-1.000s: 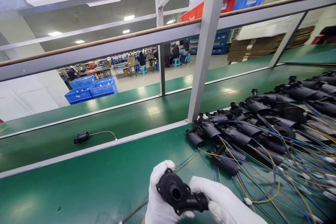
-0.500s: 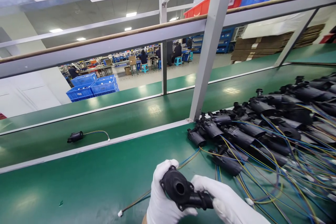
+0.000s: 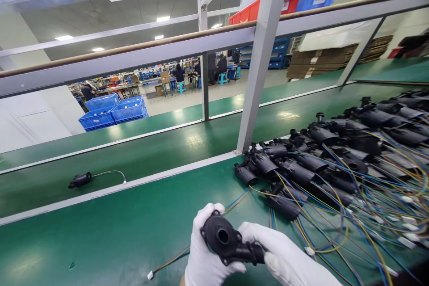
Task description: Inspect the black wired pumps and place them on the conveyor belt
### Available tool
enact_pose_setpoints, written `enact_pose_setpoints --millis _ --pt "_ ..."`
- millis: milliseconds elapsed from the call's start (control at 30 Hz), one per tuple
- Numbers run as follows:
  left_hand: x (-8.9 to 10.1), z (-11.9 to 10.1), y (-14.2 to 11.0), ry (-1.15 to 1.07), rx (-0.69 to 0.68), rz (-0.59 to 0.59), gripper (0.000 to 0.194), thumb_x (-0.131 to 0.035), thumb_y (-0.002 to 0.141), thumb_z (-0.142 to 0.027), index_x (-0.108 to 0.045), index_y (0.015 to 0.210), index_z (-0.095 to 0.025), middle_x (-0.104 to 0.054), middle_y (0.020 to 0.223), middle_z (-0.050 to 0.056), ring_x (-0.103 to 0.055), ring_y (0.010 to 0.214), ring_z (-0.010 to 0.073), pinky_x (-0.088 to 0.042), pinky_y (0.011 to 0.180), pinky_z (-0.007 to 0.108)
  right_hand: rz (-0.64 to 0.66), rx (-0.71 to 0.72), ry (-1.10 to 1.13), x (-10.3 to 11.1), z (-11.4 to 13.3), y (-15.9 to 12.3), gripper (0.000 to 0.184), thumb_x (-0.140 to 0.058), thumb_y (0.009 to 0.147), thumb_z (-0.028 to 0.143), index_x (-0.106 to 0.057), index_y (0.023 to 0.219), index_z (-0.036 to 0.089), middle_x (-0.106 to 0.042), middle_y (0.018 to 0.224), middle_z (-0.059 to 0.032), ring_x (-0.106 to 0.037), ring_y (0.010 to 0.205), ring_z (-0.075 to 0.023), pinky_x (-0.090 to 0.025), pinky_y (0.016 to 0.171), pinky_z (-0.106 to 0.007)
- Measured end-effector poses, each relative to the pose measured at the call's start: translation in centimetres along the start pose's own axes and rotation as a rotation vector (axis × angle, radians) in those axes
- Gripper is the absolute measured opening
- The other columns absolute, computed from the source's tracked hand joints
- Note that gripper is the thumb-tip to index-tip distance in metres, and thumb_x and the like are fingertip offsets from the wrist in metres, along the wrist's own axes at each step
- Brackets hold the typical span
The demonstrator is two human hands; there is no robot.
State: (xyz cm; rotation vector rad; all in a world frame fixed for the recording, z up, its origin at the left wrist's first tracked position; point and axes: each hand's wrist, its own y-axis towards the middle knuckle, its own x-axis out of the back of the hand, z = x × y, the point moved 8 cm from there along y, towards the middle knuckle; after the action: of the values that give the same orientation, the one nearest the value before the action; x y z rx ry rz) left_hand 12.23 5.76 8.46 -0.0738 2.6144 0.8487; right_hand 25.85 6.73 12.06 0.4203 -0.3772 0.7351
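Observation:
Both of my hands wear white gloves and hold one black plastic water pump (image 3: 217, 232) just above the green bench. My left hand (image 3: 203, 250) wraps around its round body, with the thumb along the upper edge. The fingers of my right hand (image 3: 278, 250) close on the pump's outlet pipe, which points right. The pump's round centre opening faces up toward me. A thin cable with a white connector (image 3: 150, 275) sticks out to the left behind my left hand; its other end is hidden.
Many similar black pumps (image 3: 298, 172) with tangled coloured wires (image 3: 335, 232) are heaped on the right of the bench. A single pump (image 3: 80, 180) lies on the sunken green strip at left. A grey metal post (image 3: 256, 62) rises behind the bench. Blue crates (image 3: 129, 109) stand beyond.
The lone pump on the strip sits further left in view, and the background has shifted slightly left too. My hands keep the same grip on the held pump.

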Motion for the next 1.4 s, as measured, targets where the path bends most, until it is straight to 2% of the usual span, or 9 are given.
enact_pose_setpoints --millis 200,400,533,633,800,967,1133,1400 --pt "-0.2 0.4 -0.1 0.036 -0.01 0.022 0.093 -0.09 0.053 -0.047 -0.052 0.137 -0.034 -0.059 0.132 0.01 -0.059 0.121 0.0266 -0.046 0.103 0.032 -0.009 0.009 0.016 0.2 -1.0 -0.4 0.048 -0.041 0.095 0.064 -0.062 0.088 0.021 -0.064 0.086 -0.0055 -0.06 0.078 -0.0238 -0.05 0.073 -0.032" --pt "-0.3 0.5 0.0 0.001 0.045 0.021 0.091 -0.089 0.054 -0.048 -0.052 0.136 -0.037 -0.06 0.132 0.007 -0.058 0.121 0.024 -0.046 0.102 0.029 -0.012 0.0 0.032 0.3 -0.4 -0.2 0.055 -0.035 0.096 0.069 -0.062 0.09 0.022 -0.065 0.088 -0.0055 -0.061 0.082 -0.024 -0.048 0.076 -0.032" --pt "0.0 0.8 -0.2 -0.007 0.068 0.006 0.091 -0.09 0.053 -0.047 -0.052 0.135 -0.035 -0.059 0.133 0.009 -0.058 0.121 0.0262 -0.047 0.102 0.032 0.002 0.014 0.041 0.2 0.0 0.3 0.062 -0.03 0.094 0.074 -0.06 0.088 0.021 -0.064 0.086 -0.0052 -0.061 0.079 -0.0231 -0.046 0.073 -0.031" --pt "0.2 1.2 -0.4 -0.003 0.091 0.003 0.092 -0.09 0.052 -0.048 -0.052 0.135 -0.035 -0.058 0.134 0.009 -0.058 0.119 0.0266 -0.047 0.102 0.034 -0.006 0.041 0.029 0.3 0.3 0.2 0.061 -0.03 0.095 0.073 -0.061 0.09 0.021 -0.065 0.086 -0.0054 -0.061 0.078 -0.0231 -0.046 0.072 -0.031" --pt "0.0 1.9 -0.6 -0.044 0.152 0.001 0.093 -0.09 0.051 -0.05 -0.051 0.134 -0.037 -0.055 0.136 0.008 -0.06 0.114 0.0242 -0.049 0.097 0.033 -0.026 0.014 -0.021 0.4 -0.4 -0.1 0.057 -0.029 0.098 0.068 -0.06 0.088 0.02 -0.064 0.085 -0.0058 -0.06 0.077 -0.0228 -0.047 0.071 -0.032" --pt "-0.1 2.2 -0.5 -0.084 0.232 -0.018 0.095 -0.091 0.048 -0.05 -0.052 0.132 -0.033 -0.055 0.136 0.01 -0.064 0.103 0.0211 -0.053 0.087 0.029 -0.025 -0.002 -0.022 0.2 -1.3 -0.3 0.057 -0.028 0.097 0.068 -0.059 0.09 0.02 -0.063 0.086 -0.0065 -0.059 0.078 -0.0235 -0.047 0.071 -0.033" --pt "0.3 2.5 -0.6 -0.044 0.238 -0.04 0.097 -0.091 0.046 -0.054 -0.053 0.13 -0.027 -0.057 0.133 0.013 -0.062 0.111 0.0256 -0.051 0.092 0.031 -0.032 0.003 -0.035 0.1 -1.8 -0.4 0.056 -0.028 0.098 0.067 -0.059 0.094 0.02 -0.063 0.087 -0.0064 -0.06 0.079 -0.0235 -0.048 0.073 -0.032" --pt "0.7 2.9 -0.7 0.082 0.305 -0.053 0.102 -0.088 0.043 -0.065 -0.052 0.129 -0.023 -0.055 0.135 0.018 -0.061 0.115 0.0326 -0.05 0.1 0.043 -0.105 0.05 -0.083 0.9 -0.2 0.0 0.064 -0.024 0.097 0.071 -0.063 0.088 0.021 -0.066 0.082 -0.0067 -0.062 0.073 -0.0229 -0.05 0.066 -0.03"
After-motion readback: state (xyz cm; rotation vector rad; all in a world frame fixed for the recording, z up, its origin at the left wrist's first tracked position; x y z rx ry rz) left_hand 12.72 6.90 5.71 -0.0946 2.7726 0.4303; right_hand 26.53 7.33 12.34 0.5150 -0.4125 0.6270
